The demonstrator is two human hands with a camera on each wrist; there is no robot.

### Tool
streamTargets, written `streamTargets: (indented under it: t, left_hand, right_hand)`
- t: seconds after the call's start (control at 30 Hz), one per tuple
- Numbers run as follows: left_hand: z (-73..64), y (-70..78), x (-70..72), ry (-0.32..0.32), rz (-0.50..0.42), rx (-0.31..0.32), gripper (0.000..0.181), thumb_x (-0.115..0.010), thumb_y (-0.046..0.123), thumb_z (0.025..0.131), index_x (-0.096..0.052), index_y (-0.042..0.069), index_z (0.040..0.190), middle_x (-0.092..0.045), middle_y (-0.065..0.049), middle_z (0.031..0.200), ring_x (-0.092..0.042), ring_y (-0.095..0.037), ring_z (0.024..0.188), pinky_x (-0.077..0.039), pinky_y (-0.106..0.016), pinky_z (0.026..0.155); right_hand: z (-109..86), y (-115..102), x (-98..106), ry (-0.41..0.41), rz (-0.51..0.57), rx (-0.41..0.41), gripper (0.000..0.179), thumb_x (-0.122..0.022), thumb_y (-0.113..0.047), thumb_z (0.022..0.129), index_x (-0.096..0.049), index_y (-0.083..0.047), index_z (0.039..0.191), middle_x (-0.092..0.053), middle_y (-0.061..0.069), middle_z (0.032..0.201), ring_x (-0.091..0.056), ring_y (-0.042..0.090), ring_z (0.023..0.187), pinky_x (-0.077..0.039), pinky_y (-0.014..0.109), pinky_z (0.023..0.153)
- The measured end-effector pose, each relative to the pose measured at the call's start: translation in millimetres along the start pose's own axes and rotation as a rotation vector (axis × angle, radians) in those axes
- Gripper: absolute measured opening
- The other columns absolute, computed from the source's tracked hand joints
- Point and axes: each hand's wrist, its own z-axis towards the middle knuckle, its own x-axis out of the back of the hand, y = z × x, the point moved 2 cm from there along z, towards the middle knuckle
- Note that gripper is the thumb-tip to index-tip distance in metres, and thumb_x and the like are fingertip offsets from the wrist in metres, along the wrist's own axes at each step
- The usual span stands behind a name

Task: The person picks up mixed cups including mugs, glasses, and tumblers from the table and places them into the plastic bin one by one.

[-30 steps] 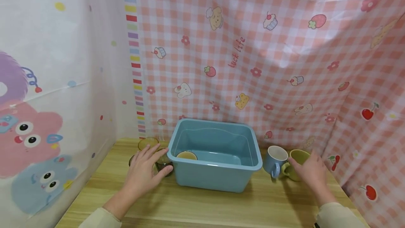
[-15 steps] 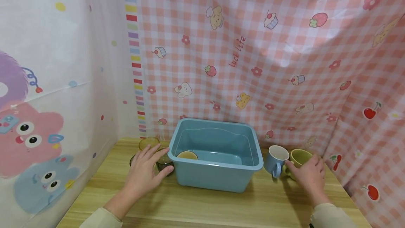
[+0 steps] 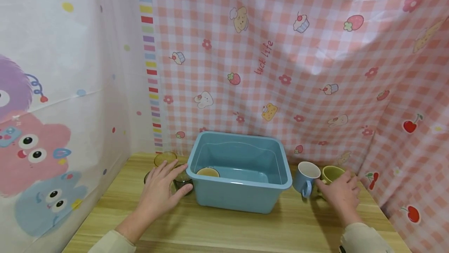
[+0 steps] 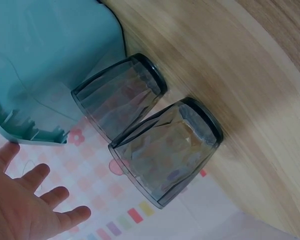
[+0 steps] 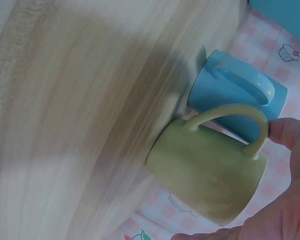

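My right hand [image 3: 340,192] reaches around an olive-green mug [image 5: 205,170] standing on the table. In the right wrist view the thumb tip meets the top of its handle, while the other fingers stretch along the far side, with a gap showing between them and the mug. Close to its left stands a light-blue mug [image 3: 301,179], white inside. My left hand [image 3: 158,188] hovers with spread fingers over several see-through glasses left of the blue tub [image 3: 231,198]. Two smoky glasses [image 4: 170,150] show in the left wrist view, apart from the fingers.
Inside the tub, at its left front corner, sits a round cream-yellow cup [image 3: 207,172]. An amber-rimmed glass [image 3: 163,155] stands at the back left. A pink checked curtain [image 3: 245,89] hangs behind the wooden table [image 3: 217,229], and a white printed sheet [image 3: 87,128] hangs on the left.
My right hand has shifted slightly left and lower around the olive-green mug, its thumb moving toward the handle. The left hand has stayed in place.
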Motion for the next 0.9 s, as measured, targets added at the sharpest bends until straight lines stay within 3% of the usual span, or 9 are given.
streamTargets:
  t: [0.47,0.7,0.9]
  left_hand:
    - [0.5,-1.9,-0.2,0.001,0.024,-0.008,0.063,-0.075,0.053,0.097,-0.062,0.025,0.152,-0.056,-0.017,0.160,-0.046,-0.053,0.150,-0.032,-0.082,0.117]
    - [0.6,-2.7,-0.9,-0.001,0.020,-0.007,0.063,-0.074,0.053,0.097,-0.062,0.026,0.152,-0.056,-0.017,0.160,-0.045,-0.053,0.150,-0.032,-0.082,0.117]
    - [0.5,-3.0,-1.5,-0.003,0.024,-0.011,0.063,-0.074,0.054,0.097,-0.061,0.026,0.152,-0.056,-0.017,0.160,-0.046,-0.052,0.150,-0.032,-0.082,0.117]
  right_hand:
    - [-4.8,4.6,7.1,-0.011,-0.011,0.011,0.130,-0.074,-0.051,0.090,0.015,0.008,0.165,0.008,0.043,0.170,-0.012,0.072,0.149,-0.030,0.086,0.110]
    - [-6.9,9.2,9.7,0.004,-0.027,0.046,0.128,-0.075,-0.050,0.090,0.010,0.012,0.164,-0.005,0.046,0.167,-0.018,0.071,0.146,-0.033,0.084,0.108]
    - [-7.6,14.0,13.4,-0.013,-0.030,0.075,0.127,-0.074,-0.046,0.092,0.014,0.014,0.163,-0.005,0.050,0.165,-0.016,0.072,0.147,-0.026,0.080,0.118]
